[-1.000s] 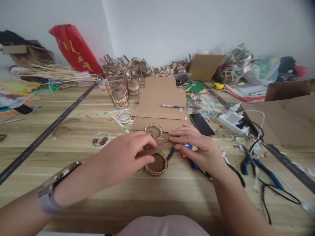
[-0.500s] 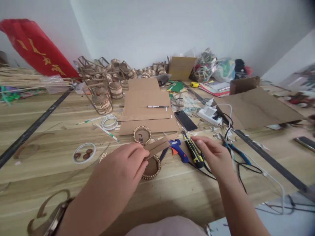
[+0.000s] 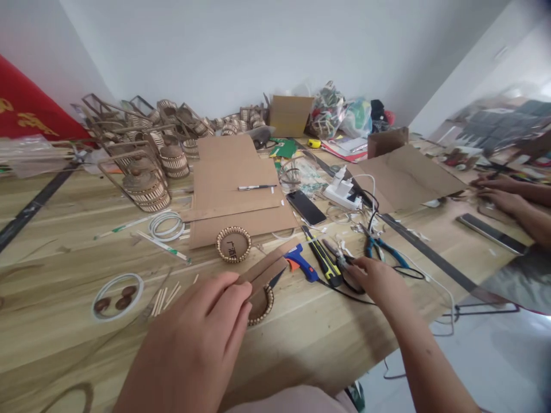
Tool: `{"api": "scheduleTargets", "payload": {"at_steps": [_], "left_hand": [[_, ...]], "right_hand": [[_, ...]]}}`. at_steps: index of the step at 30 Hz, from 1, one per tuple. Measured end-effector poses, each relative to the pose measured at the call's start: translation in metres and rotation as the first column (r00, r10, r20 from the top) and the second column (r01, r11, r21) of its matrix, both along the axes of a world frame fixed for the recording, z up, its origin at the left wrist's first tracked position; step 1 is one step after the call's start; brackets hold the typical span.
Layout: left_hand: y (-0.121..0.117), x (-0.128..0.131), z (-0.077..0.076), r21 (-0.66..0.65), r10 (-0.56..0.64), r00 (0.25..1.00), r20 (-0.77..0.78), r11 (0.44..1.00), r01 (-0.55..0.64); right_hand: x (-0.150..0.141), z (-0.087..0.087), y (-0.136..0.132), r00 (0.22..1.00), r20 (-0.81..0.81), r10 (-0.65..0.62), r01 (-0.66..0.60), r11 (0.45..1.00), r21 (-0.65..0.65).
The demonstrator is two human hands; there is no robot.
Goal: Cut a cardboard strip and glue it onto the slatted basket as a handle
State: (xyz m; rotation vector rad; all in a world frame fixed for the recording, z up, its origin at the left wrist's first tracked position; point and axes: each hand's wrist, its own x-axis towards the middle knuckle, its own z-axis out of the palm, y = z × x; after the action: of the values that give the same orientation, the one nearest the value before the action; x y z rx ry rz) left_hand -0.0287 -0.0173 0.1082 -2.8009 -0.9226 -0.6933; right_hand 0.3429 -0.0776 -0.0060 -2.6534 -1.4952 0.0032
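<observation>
My left hand (image 3: 206,327) is closed on folded brown cardboard strips (image 3: 263,269), holding them above a small round slatted basket (image 3: 263,310) that it partly hides. Another such basket (image 3: 233,244), with printed characters on its cardboard base, sits just behind. My right hand (image 3: 381,284) has its fingertips closed at the handles of black-handled scissors (image 3: 333,252), whose shape is partly covered. Left of these lie a yellow-and-black utility knife (image 3: 321,257) and a blue glue gun (image 3: 303,264). Blue-handled pliers (image 3: 390,251) rest beyond my right hand.
Cardboard sheets (image 3: 235,195) bear a pen (image 3: 257,187), with a phone (image 3: 306,207) and a white power strip (image 3: 344,195) to their right. Finished slatted baskets (image 3: 146,183) crowd the back left. White rings (image 3: 166,225) lie at left. Another person's hands (image 3: 501,192) are at far right.
My right hand has moved from a thin clear strand down to the scissors. The left hand still holds the cardboard strips, and the view has swung right, bringing another person's hands in.
</observation>
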Motion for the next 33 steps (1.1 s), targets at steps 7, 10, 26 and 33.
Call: {"api": "scheduleTargets", "payload": {"at_steps": [7, 10, 26, 33], "left_hand": [[-0.006, 0.009, 0.004, 0.083, 0.025, 0.999, 0.031, 0.996, -0.027], [-0.006, 0.005, 0.002, 0.069, 0.012, 1.0, -0.005, 0.998, -0.012], [-0.007, 0.004, -0.005, 0.101, 0.001, 1.0, -0.019, 0.995, 0.001], [-0.008, 0.004, -0.001, 0.083, 0.029, 1.0, -0.01, 0.996, -0.028]], "right_hand": [[0.017, -0.006, -0.002, 0.99, -0.06, 0.129, -0.133, 0.989, -0.062], [0.022, -0.007, -0.003, 0.975, -0.143, 0.172, -0.175, 0.984, -0.013], [0.007, 0.038, 0.02, 0.959, 0.275, -0.07, 0.016, 0.981, 0.193], [0.002, 0.01, 0.052, 0.992, -0.121, 0.026, -0.042, 0.991, -0.129]]}}
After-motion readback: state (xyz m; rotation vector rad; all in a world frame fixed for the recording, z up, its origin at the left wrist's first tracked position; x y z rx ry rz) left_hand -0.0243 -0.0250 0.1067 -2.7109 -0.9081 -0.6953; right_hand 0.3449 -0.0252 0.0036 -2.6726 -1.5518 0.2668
